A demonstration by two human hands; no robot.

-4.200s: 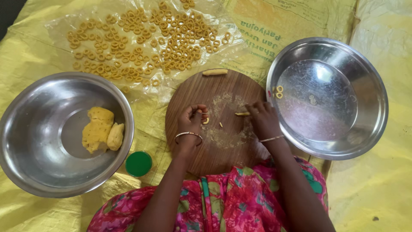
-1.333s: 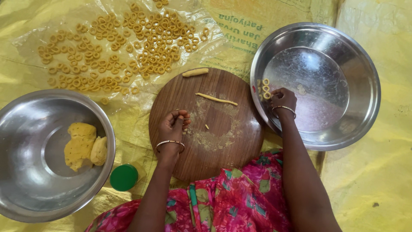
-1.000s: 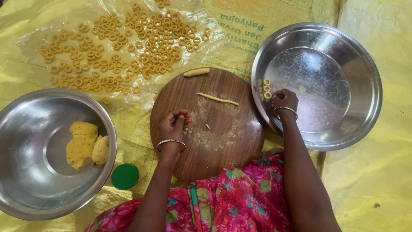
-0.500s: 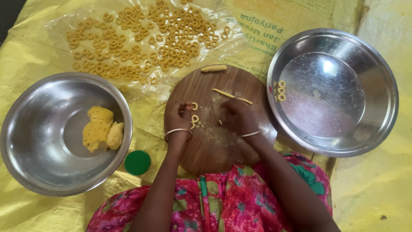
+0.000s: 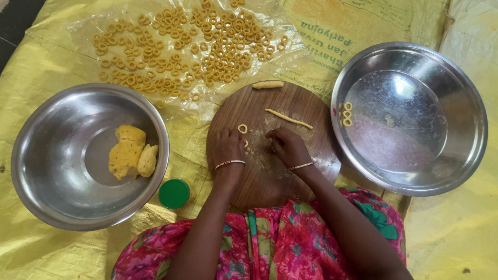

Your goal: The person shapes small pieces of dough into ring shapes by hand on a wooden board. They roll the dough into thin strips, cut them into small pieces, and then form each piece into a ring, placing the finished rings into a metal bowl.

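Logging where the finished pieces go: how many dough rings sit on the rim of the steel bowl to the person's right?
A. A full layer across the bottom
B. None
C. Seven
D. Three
D: three small dough rings sit in a short stack on the left inner rim of the right steel bowl, and the rest of that bowl holds no rings.

Floor is covered edge to edge by a yellow plastic sheet [image 5: 46, 67], crinkled and glossy, with faded green print on one panel toward the top. A strip of dark floor [image 5: 13, 23] shows at the top left corner, beyond the sheet's edge. Light is soft and even, with pale glare on the sheet's folds at the right side; no walls, windows or furniture in view.
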